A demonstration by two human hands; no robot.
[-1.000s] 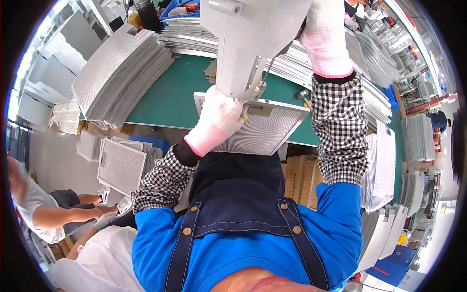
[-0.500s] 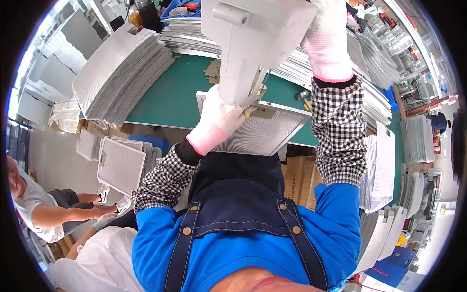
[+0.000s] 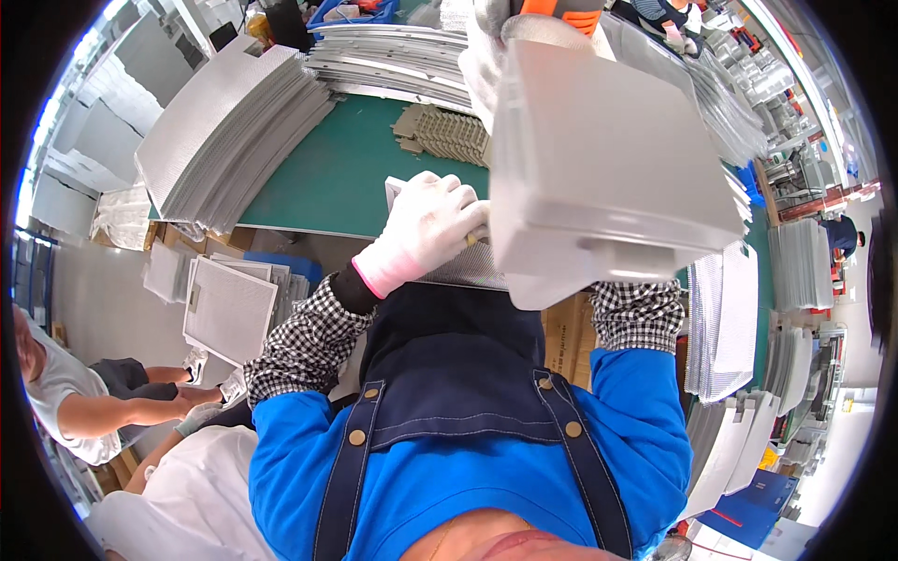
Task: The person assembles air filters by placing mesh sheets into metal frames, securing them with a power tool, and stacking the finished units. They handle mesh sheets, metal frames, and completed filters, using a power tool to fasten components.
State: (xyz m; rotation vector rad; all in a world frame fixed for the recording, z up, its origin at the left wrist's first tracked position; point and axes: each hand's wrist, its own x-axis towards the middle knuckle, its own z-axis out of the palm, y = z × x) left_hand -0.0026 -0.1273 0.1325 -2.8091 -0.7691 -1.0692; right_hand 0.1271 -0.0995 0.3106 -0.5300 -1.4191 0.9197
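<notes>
My left hand (image 3: 426, 229), in a white glove with a pink cuff, closes over the upper edge of a framed metal mesh panel (image 3: 458, 271). The panel leans at the table's front edge, against my dark apron. What lies under the fingers is partly hidden. My right hand (image 3: 482, 70), gloved as well, wraps round the upper part of a bulky grey-white tool (image 3: 608, 159) with orange parts on top. Held up close to the camera, the tool covers my right wrist and much of the panel. Just beyond my left hand, small beige plates (image 3: 440, 131) lie in a row.
Curved-looking stacks of mesh panels (image 3: 234, 140) stand on the green table (image 3: 309, 178) at left, with more panels at the back and right. Loose framed panels (image 3: 229, 309) lean below left. Two people, one in a white shirt (image 3: 84, 402), sit close on my left.
The tool has swung right and down toward the camera, uncovering the beige plates. My right hand has moved left at the top. My left hand has stayed at the panel, now more closed.
</notes>
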